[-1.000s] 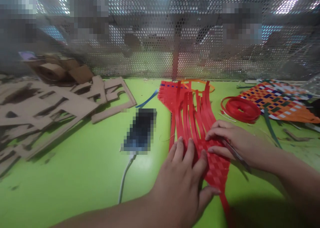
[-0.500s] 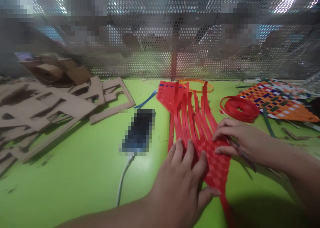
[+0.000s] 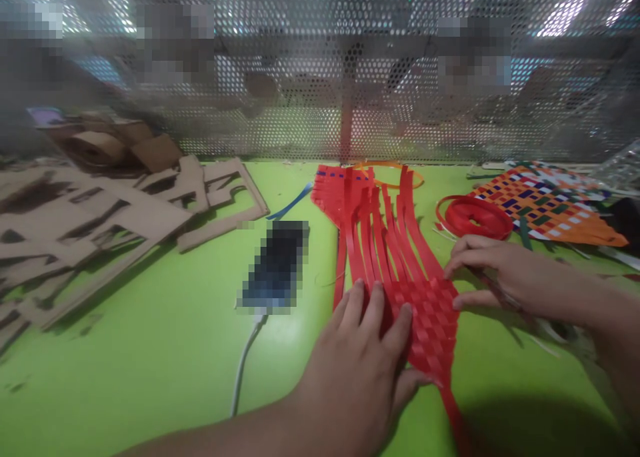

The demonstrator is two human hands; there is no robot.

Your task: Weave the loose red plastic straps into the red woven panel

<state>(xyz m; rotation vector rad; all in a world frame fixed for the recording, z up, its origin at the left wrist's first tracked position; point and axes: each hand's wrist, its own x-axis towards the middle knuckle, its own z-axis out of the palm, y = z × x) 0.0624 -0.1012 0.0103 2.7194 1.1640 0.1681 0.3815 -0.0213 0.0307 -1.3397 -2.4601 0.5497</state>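
A piece of weaving in red flat strips lies on the green table, its loose strip ends fanning away from me. My left hand rests on its left part, fingers spread and thumb at the lower edge. At its right edge is my right hand, with bent fingertips and thumb by the upper right corner. A thin dark tool is tucked under the fingers of that hand; its kind is not clear. One long red strip trails from the bottom tip toward me.
Left lie cardboard offcuts and a phone with a white cable. Beyond the strips sits another red woven piece. A red strip coil and a multicoloured woven piece are at right. A perforated metal screen stands behind.
My right hand has drawn back slightly to the right, from on top of the weave to its edge. My left hand stays in place on the weave.
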